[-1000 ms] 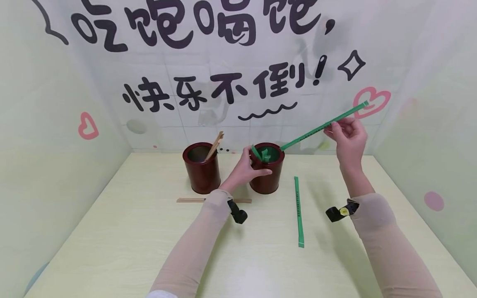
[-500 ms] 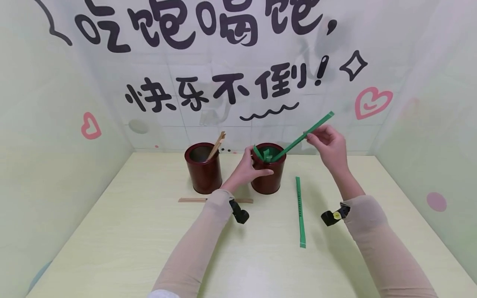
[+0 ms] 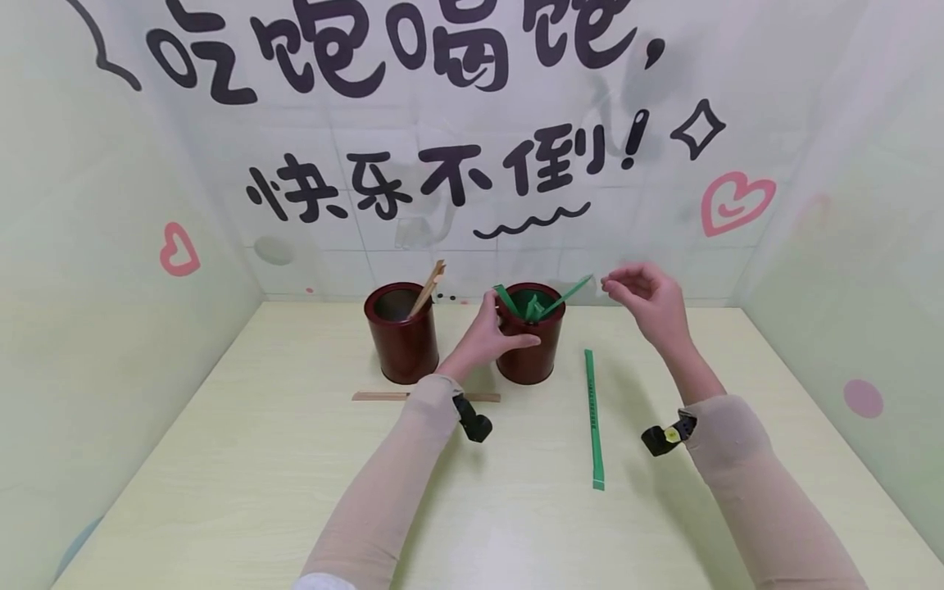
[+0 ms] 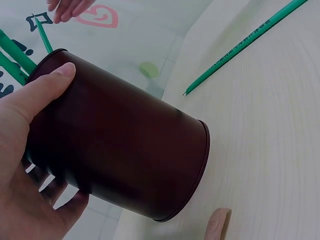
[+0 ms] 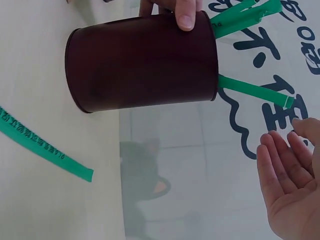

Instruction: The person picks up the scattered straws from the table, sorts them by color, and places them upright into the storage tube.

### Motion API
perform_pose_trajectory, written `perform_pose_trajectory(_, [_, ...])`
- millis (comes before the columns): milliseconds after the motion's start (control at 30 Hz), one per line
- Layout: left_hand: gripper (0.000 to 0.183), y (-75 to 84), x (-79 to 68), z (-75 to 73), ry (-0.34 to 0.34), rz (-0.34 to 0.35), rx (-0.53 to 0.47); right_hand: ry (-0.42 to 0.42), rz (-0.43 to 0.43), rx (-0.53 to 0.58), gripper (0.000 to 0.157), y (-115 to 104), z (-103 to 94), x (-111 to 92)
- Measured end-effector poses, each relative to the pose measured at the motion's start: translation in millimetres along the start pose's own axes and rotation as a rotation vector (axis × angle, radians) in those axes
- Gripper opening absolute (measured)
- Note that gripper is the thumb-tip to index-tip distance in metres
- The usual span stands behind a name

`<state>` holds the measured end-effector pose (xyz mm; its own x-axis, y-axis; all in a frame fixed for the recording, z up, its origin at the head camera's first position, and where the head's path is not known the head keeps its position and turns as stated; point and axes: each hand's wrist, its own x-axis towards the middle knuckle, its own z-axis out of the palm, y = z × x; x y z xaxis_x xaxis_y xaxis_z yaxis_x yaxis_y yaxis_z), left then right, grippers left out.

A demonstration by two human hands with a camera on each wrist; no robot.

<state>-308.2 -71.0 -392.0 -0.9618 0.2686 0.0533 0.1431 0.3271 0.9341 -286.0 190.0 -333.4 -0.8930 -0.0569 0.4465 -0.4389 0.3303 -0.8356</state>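
Observation:
My left hand (image 3: 487, 332) grips the side of the right-hand dark red canister (image 3: 529, 360), thumb across its front; the left wrist view shows the thumb near the rim and fingers around the other side. Several green-wrapped sticks stand in it. One of them (image 3: 571, 297) leans out over the rim to the right. Just beyond its tip, my right hand (image 3: 649, 299) is in the air, holding nothing, its fingers loosely bent. In the right wrist view a gap separates these fingers (image 5: 285, 165) from the stick's end (image 5: 260, 92).
A second dark red canister (image 3: 404, 352) stands to the left with light brown sticks (image 3: 428, 288) leaning in it. Another brown stick (image 3: 379, 397) lies in front, partly behind the left forearm. A printed green-wrapped stick (image 3: 594, 426) lies on the table (image 3: 258, 459). Walls enclose the back and sides.
My right hand has moved left to the canister and let go of the green-wrapped stick, which has slid down inside. The left hand keeps its grip.

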Motion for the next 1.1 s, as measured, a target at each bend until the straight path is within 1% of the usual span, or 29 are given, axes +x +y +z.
perform_pose_trajectory(133, [0.089,0.0,-0.2,-0.3,0.0,-0.003,0.003,-0.035,0.042,-0.047,0.031,8,-1.2,-5])
perform_pose_trajectory(367, [0.089,0.3,-0.2,-0.9,0.0,-0.004,-0.003,-0.089,0.105,-0.05,0.033,21,-0.6,-15])
perform_pose_trajectory(533, [0.089,-0.9,0.2,-0.9,0.002,0.009,-0.003,-0.114,0.171,-0.059,0.033,32,0.7,-23])
perform_pose_trajectory(633, [0.089,-1.4,0.6,-0.8,0.004,0.007,0.002,-0.119,0.24,-0.098,0.035,38,1.3,-28])
perform_pose_trajectory(733, [0.089,-1.7,1.0,-0.7,0.005,0.0,0.005,-0.144,0.337,-0.154,0.036,45,1.8,-31])
perform_pose_trajectory(833, [0.089,-1.7,1.1,-0.7,0.006,-0.002,0.008,-0.211,0.457,-0.175,0.037,51,3.7,-33])
perform_pose_trajectory(900, [0.089,-1.8,1.1,-0.6,0.006,-0.003,0.009,-0.275,0.542,-0.19,0.038,57,5.6,-34])
perform_pose_trajectory(967, [0.089,-1.8,1.1,-0.5,0.006,-0.005,0.012,-0.354,0.613,-0.232,0.038,61,8.0,-35])
perform_pose_trajectory(1033, [0.089,-2.1,1.4,-0.3,0.006,-0.002,0.015,-0.438,0.662,-0.287,0.035,65,10.3,-37])
perform_pose_trajectory(1100, [0.089,-2.3,1.5,0.3,0.006,0.003,0.014,-0.517,0.688,-0.34,0.031,68,13.3,-40])
